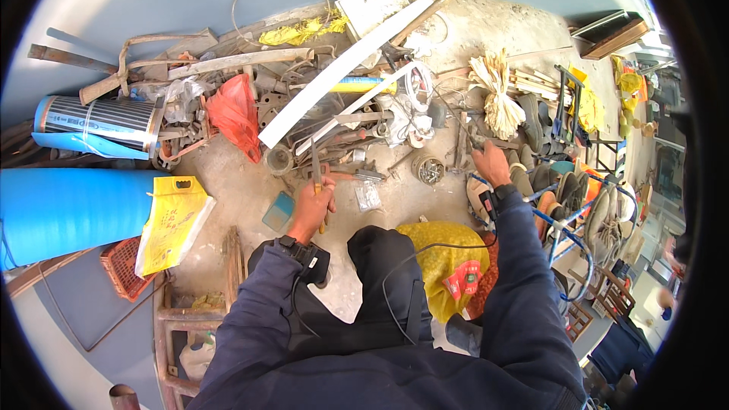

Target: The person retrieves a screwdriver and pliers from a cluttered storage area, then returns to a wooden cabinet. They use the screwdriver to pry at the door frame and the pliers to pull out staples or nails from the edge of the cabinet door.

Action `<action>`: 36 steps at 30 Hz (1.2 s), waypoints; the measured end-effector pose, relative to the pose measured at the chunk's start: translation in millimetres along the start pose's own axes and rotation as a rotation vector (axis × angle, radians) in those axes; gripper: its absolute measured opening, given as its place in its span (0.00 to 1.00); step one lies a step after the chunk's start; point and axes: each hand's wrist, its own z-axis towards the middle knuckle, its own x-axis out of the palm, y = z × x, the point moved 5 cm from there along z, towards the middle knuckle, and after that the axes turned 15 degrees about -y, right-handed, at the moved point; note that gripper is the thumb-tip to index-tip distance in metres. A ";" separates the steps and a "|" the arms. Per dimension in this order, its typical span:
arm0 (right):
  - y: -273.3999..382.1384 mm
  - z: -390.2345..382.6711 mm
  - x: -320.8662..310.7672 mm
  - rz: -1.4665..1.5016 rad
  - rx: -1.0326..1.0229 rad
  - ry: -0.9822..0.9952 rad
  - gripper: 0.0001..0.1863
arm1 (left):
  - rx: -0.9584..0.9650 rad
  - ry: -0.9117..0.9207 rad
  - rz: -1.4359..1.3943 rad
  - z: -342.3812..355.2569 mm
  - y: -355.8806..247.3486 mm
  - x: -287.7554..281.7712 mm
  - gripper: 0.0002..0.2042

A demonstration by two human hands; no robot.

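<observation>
Pliers (pixel 316 171) are held in the closed left hand (pixel 311 209), the long axis upright in the picture, jaws pointed away toward the scrap pile (pixel 334 114). The right hand (pixel 492 165) is laid on the clutter right of the pliers; whether its grip is closed cannot be told. A small clear packet (pixel 368 196) lies just right of the pliers, a round tin (pixel 430 170) of small metal parts beyond. A yellow printed bag (pixel 173 220) lies well left, a red bag (pixel 234 112) up-left.
</observation>
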 end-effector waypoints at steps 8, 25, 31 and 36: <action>70.0 -169.7 -160.7 0.898 0.347 0.384 0.16 | 0.021 -0.002 -0.023 -116.5 -112.1 35.7 0.12; 86.7 -325.7 -407.0 1.133 0.071 0.168 0.09 | 0.354 0.329 -0.461 -360.4 -396.9 136.7 0.11; 86.4 -367.0 -443.0 1.014 0.071 -0.135 0.14 | 0.329 0.570 -0.459 -415.2 -418.9 144.4 0.10; 97.1 -403.9 -460.3 0.973 0.150 -0.260 0.13 | 0.339 0.691 -0.379 -451.8 -430.3 142.3 0.10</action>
